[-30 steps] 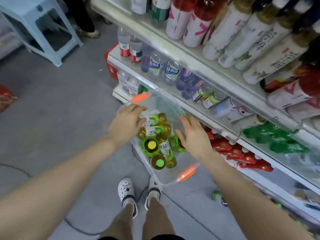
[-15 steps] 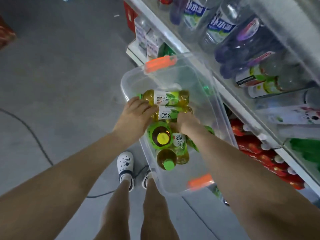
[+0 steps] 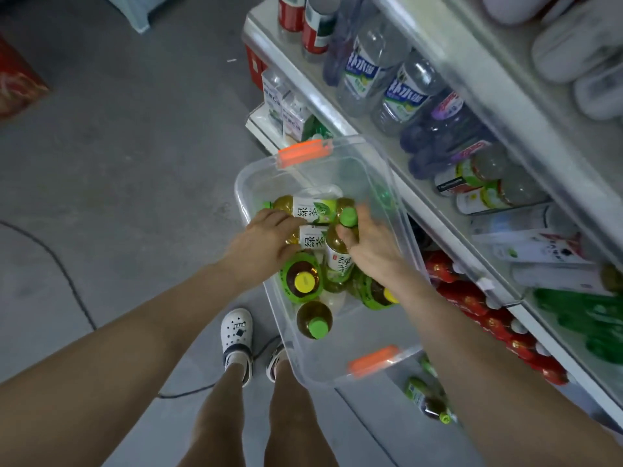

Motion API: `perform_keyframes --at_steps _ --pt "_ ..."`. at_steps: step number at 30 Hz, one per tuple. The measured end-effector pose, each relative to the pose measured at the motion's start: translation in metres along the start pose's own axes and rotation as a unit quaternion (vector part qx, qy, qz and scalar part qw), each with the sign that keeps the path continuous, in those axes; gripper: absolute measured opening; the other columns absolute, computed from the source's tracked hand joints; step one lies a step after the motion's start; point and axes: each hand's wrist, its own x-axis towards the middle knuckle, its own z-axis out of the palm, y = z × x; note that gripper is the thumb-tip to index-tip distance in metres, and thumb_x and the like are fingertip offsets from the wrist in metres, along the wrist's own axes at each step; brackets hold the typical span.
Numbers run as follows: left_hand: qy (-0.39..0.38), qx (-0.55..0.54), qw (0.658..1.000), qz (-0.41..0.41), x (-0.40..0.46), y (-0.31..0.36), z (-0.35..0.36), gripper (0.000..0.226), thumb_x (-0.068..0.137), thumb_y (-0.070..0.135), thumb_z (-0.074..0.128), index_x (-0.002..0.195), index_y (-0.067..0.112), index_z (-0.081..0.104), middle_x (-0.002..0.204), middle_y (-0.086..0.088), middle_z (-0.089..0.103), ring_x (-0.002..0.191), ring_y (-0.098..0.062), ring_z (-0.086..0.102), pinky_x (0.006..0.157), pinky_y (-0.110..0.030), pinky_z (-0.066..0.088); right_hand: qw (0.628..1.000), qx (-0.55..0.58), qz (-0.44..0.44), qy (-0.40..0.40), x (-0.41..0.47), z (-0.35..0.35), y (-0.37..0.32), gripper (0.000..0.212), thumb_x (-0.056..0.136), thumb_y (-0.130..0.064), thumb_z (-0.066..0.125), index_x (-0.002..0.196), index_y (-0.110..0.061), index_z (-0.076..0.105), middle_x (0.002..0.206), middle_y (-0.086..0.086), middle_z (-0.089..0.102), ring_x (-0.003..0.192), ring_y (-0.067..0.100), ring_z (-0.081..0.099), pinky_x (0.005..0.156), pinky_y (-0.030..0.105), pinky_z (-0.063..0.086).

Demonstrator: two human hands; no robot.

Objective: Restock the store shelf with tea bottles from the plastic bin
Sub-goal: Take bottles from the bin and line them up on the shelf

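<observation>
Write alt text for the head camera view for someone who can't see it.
Seen from above, a person's two hands reach into a clear plastic bin of green tea bottles: the right hand grips one bottle near its green cap, and the left hand holds another bottle. A store shelf of drinks stands to the right.

Left hand point(image 3: 266, 239) covers left part of lying tea bottle point(image 3: 312, 240); its cap not visible. Right hand point(image 3: 369, 246) hides one side of raised tea bottle point(image 3: 338, 254); fingertips blurred. Bottle with yellow cap point(image 3: 376, 293) mostly under right wrist. Plastic bin point(image 3: 340, 360) hides what it stands on. Upper shelf bottles point(image 3: 580, 45) blurred, cut by top and right edge, labels unreadable. Green packs point(image 3: 593, 318) on shelf smeared, kind not clear.
</observation>
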Motion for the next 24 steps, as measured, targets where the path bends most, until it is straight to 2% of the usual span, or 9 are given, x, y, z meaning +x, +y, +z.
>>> perform_keyframes --at_steps 3,7,11,13,15,17,19,21,24 --pt "-0.014 -0.125 0.99 -0.062 0.011 0.022 -0.013 0.069 0.084 0.045 0.064 0.142 0.012 0.047 0.137 -0.012 0.055 0.125 -0.031 0.049 0.103 -0.033 0.036 0.997 0.008 -0.073 0.015 0.004 -0.039 -0.018 0.034 0.098 -0.038 0.05 0.119 -0.014 0.038 0.098 0.01 0.057 0.095 0.03 0.054 0.077 0.037 0.042" --pt "0.003 -0.266 0.958 -0.109 0.03 0.042 -0.03 0.092 0.071 0.046 0.077 0.146 0.018 0.033 0.127 0.001 0.06 0.113 -0.015 0.056 0.092 -0.026 0.044 0.984 0.051 -0.164 0.04 0.011 -0.079 -0.056 0.04 0.093 -0.05 0.054 0.119 -0.022 0.041 0.1 0.002 0.061 0.092 0.025 0.059 0.079 0.036 0.046" --pt "0.097 -0.391 0.9 -0.164 0.035 0.026 -0.044 0.083 0.066 0.04 0.084 0.134 0.017 0.043 0.119 0.002 0.066 0.11 -0.016 0.064 0.096 -0.042 0.052 0.957 0.261 -0.128 -0.005 0.033 -0.082 -0.069 0.041 0.085 -0.06 0.061 0.11 -0.028 0.055 0.106 -0.013 0.065 0.102 0.006 0.062 0.092 0.032 0.05" --pt "0.111 -0.425 0.877 -0.198 0.031 0.018 -0.052 0.072 0.07 0.034 0.086 0.128 0.014 0.047 0.114 0.002 0.068 0.104 -0.015 0.068 0.087 -0.037 0.057 0.939 0.334 -0.059 -0.056 0.054 -0.065 -0.059 0.058 0.081 -0.077 0.048 0.12 -0.034 0.058 0.123 -0.013 0.063 0.115 0.008 0.059 0.101 0.043 0.046" --pt "0.123 -0.469 0.844 -0.23 0.027 0.011 -0.058 0.064 0.075 0.03 0.082 0.126 0.011 0.049 0.11 0.002 0.07 0.098 -0.013 0.07 0.075 -0.026 0.059 0.965 0.251 -0.003 -0.079 0.076 -0.035 -0.04 0.069 0.086 -0.075 0.041 0.136 -0.029 0.051 0.141 -0.006 0.053 0.123 0.012 0.052 0.106 0.041 0.039" --pt "0.138 -0.502 0.819 -0.24 0.023 0.005 -0.063 0.06 0.076 0.03 0.078 0.126 0.01 0.052 0.109 0.001 0.071 0.095 -0.013 0.071 0.072 -0.024 0.058 0.994 0.059 -0.02 -0.088 0.098 -0.001 -0.014 0.05 0.098 -0.043 0.05 0.142 -0.02 0.043 0.147 0.002 0.046 0.128 0.018 0.048 0.105 0.034 0.037" --pt "0.142 -0.508 0.811 -0.252 0.023 -0.005 -0.062 0.05 0.081 0.023 0.077 0.123 0.011 0.055 0.106 0.001 0.072 0.092 -0.011 0.071 0.072 -0.025 0.058 0.992 -0.065 -0.039 -0.103 0.117 0.028 -0.002 0.056 0.096 -0.023 0.056 0.148 -0.019 0.034 0.151 0.005 0.039 0.133 0.024 0.044 0.11 0.041 0.036" --pt "0.137 -0.505 0.81 -0.266 0.023 -0.013 -0.059 0.049 0.08 0.025 0.08 0.121 0.012 0.057 0.105 0.001 0.072 0.092 -0.013 0.072 0.073 -0.027 0.059 0.983 -0.116 -0.061 -0.132 0.136 0.052 0.002 0.062 0.093 -0.021 0.06 0.149 -0.019 0.032 0.152 0.007 0.038 0.134 0.027 0.043 0.111 0.045 0.036" --pt "0.133 -0.509 0.803 -0.279 0.024 -0.021 -0.052 0.049 0.079 0.031 0.079 0.12 0.015 0.058 0.108 -0.001 0.072 0.095 -0.016 0.072 0.078 -0.034 0.06 0.958 -0.194 -0.1 -0.188 0.157 0.076 0.002 0.067 0.09 -0.037 0.065 0.147 -0.017 0.035 0.146 0.011 0.045 0.126 0.031 0.05 0.106 0.044 0.041"
